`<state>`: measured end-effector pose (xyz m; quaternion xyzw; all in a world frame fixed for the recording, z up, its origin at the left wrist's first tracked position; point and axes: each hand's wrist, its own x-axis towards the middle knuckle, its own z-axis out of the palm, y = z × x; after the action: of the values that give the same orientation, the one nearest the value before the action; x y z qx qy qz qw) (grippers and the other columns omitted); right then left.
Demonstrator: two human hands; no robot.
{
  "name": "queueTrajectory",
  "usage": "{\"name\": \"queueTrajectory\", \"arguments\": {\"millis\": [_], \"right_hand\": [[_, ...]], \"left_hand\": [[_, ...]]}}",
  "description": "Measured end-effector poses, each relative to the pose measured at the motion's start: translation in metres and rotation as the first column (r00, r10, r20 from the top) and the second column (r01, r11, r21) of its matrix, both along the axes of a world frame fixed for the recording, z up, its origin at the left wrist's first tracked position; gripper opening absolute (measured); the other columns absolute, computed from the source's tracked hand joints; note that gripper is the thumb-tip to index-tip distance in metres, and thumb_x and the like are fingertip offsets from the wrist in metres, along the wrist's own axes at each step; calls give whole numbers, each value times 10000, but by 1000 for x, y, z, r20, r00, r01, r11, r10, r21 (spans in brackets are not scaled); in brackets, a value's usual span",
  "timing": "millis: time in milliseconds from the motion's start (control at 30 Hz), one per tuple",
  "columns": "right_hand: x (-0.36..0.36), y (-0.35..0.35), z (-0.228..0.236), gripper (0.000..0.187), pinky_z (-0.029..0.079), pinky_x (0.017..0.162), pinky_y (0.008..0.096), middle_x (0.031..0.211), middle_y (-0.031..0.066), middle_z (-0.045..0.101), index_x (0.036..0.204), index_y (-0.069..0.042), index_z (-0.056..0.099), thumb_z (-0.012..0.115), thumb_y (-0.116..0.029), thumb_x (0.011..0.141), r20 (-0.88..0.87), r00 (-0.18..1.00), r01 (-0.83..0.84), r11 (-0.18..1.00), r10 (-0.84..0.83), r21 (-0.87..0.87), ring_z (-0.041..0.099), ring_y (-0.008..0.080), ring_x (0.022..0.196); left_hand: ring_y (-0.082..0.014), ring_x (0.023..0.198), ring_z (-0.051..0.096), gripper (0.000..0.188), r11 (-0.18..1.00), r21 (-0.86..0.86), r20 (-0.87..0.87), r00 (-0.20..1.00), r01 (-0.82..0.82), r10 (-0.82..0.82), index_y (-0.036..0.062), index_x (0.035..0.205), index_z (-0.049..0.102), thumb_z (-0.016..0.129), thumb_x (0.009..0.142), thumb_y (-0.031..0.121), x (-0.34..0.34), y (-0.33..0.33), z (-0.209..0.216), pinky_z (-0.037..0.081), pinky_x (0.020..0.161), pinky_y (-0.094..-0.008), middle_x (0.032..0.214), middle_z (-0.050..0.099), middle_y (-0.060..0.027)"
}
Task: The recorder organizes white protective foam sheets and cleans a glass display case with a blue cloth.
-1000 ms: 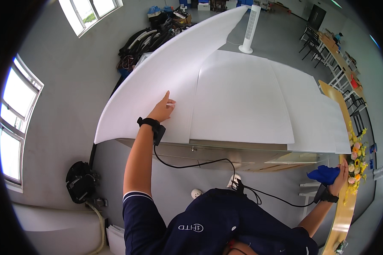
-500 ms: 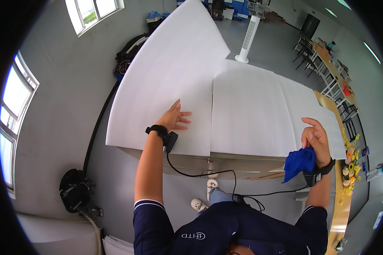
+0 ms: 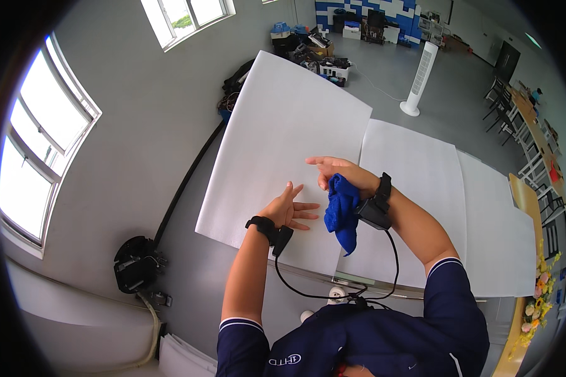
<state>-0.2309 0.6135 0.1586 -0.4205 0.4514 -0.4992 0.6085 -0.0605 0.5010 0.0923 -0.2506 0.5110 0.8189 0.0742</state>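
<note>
My left hand (image 3: 289, 208) lies over the left white foam-like sheet (image 3: 292, 113), its fingers spread and nothing in it. Just to the right, my right hand (image 3: 341, 173) grips a crumpled blue cloth (image 3: 341, 217), with the index finger stretched out to the left. The cloth hangs from the curled fingers above the sheet; whether it touches the surface I cannot tell. Another white sheet (image 3: 412, 169) adjoins the left one along a seam. Each wrist wears a black strap with a small box, and cables run from these boxes toward my waist.
A white tower fan (image 3: 420, 78) stands on the floor beyond the sheets. Flowers (image 3: 538, 301) line the wooden edge at right. A black machine with a hose (image 3: 136, 265) sits at left by the wall. Boxes and equipment (image 3: 317, 56) are piled at the back.
My right hand has swung left with the blue cloth, from the right-hand sheets to beside my left hand. My left hand stays open over the left sheet. The head view has shifted.
</note>
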Motion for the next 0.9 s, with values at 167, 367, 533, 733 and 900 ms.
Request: {"name": "queueTrajectory", "arguments": {"millis": [167, 367, 533, 733, 900], "right_hand": [[-1, -42, -70, 496, 393, 594, 203, 757, 25, 511, 1211, -32, 345, 444, -343, 839, 229, 972, 31, 992, -58, 121, 444, 77, 653], [-16, -54, -108, 537, 454, 728, 322, 999, 118, 501, 1188, -5, 280, 386, -411, 852, 533, 771, 262, 937, -348, 233, 520, 191, 853], [-5, -56, -93, 471, 440, 708, 303, 977, 119, 513, 1174, 11, 303, 281, -366, 892, 551, 696, 323, 887, -460, 331, 506, 162, 747], [-4, -68, -120, 476, 448, 626, 304, 984, 124, 524, 1204, -15, 239, 241, -377, 895, 611, 701, 253, 929, -369, 271, 504, 160, 676], [-3, -69, -124, 442, 441, 599, 290, 796, 112, 558, 1046, 25, 435, 256, -351, 895, 631, 712, 212, 951, -308, 225, 503, 145, 630]], "left_hand": [[-297, 1019, 488, 632, 997, 79, -27, 999, -27, 29, 171, 1333, 9, 108, 839, 553, -2, -7, -12, 438, 797, -459, 1165, 432, -195], [-299, 999, 498, 608, 980, 154, 34, 992, -122, 118, 167, 1325, 99, 151, 847, 540, 0, -4, -3, 444, 789, -456, 1155, 427, -202], [-233, 787, 566, 493, 925, -216, 125, 930, -314, 345, 96, 1274, 233, 375, 874, 346, 0, 2, 0, 499, 688, -374, 1052, 474, -162], [-348, 1146, 329, 528, -4, -986, -145, 831, -169, 537, 95, 1228, 366, 565, 758, 228, 65, -70, -18, 299, 931, -352, 1250, 337, -199], [-343, 1254, 109, 653, 245, -914, 379, 464, 325, 801, 250, 1282, 288, 509, 717, 489, 73, -82, -41, 82, 905, -641, 1368, 158, -122]]}}
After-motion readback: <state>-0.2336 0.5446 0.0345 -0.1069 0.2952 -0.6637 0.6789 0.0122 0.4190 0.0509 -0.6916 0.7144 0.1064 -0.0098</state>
